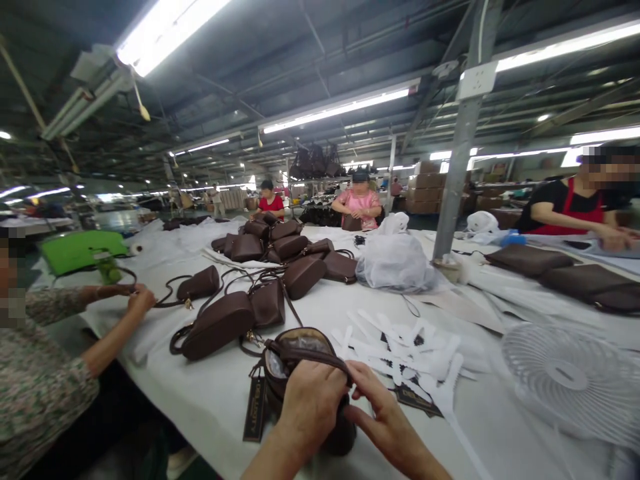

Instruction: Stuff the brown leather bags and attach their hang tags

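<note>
Centrally, low in the frame, a dark brown, open-topped leather-look bag (273, 393) sits on a white-covered table (213, 393). The left hand (313, 400) grips its rim; the right hand (383, 410), thumb and fingers parted, meets its right side.

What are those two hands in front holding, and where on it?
A brown bag. The left hand grips its top edge beside the opening; the right hand is at the same edge, its exact hold unclear.

White table (200, 393) with brown bags (220, 325), scattered white strips (404, 355), a translucent bundle (395, 260) and a fan (565, 373)
</note>
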Available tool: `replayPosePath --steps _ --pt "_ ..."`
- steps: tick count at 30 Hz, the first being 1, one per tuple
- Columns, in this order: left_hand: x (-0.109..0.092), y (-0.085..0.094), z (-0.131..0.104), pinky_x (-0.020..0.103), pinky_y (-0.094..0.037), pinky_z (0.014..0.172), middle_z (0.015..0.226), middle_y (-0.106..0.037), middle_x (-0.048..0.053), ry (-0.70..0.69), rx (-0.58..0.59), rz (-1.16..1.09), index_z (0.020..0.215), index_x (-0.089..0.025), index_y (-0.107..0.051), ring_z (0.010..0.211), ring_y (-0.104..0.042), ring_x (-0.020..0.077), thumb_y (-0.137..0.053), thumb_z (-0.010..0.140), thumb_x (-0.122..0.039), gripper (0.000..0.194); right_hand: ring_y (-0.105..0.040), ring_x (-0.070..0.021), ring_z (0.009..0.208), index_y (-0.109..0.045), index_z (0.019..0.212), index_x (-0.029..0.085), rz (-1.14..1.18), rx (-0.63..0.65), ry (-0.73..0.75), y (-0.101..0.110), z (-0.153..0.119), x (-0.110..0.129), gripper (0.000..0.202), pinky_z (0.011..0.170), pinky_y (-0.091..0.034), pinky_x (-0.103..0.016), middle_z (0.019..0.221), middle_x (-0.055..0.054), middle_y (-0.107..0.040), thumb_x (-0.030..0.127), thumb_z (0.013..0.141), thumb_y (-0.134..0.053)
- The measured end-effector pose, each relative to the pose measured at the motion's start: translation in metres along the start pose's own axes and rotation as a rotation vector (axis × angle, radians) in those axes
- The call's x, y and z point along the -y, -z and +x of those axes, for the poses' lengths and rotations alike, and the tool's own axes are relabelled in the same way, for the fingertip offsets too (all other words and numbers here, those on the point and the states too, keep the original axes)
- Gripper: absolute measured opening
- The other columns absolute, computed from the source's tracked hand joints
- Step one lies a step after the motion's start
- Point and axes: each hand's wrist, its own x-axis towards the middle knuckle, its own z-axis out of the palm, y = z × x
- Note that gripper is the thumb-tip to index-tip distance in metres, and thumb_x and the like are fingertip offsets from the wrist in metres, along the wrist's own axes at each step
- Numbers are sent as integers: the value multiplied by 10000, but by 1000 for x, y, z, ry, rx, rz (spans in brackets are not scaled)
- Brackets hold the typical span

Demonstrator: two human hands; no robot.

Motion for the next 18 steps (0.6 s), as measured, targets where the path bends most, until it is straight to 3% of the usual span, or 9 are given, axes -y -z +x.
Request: replayPosePath --steps 3,6,8,11,14,18 --pt "-5 3 1 346 -433 766 914 -696 6 62 -8 -46 869 -229 -631 877 -607 203 -543 879 -182 101 -474 -273 1228 -399 1374 237 -88 -143 -7 -20 6 -6 717 979 -445 -409 1324 -101 -518 185 696 -626" --pt "-7 9 1 351 -440 760 853 -688 10 160 -65 -56 781 -218 -628 845 -591 208 -579 851 -182 93 -595 -256 1000 -526 1114 206 -124 -238 -43 -35 19 -2 416 896 -478 -392 1055 -81 -641 209 701 -577" --pt "-3 14 0 370 -445 796 868 -681 25 260 -184 -64 756 -212 -628 875 -575 223 -579 836 -157 109 -609 -226 791 -539 952 215 -161 -233 -94 -39 24 2 236 742 -498 -348 853 -43 -652 241 719 -568" --pt "10 19 -3 402 -452 827 906 -663 57 400 -315 -64 749 -197 -628 921 -557 248 -559 821 -126 123 -548 -191 633 -523 832 223 -227 -184 -127 -40 24 3 140 607 -447 -308 695 0 -601 278 722 -590" --pt "22 21 -9 404 -461 804 907 -648 71 457 -321 -71 735 -192 -622 898 -559 246 -526 825 -115 152 -515 -178 624 -503 765 225 -245 -113 -117 -35 18 3 102 599 -418 -293 668 14 -561 275 728 -584" --pt "24 24 -13 433 -429 867 941 -662 62 434 -326 -113 781 -191 -641 925 -572 243 -506 827 -91 174 -492 -174 613 -470 694 227 -273 -53 -128 -19 14 12 139 586 -390 -284 635 24 -522 300 730 -582"
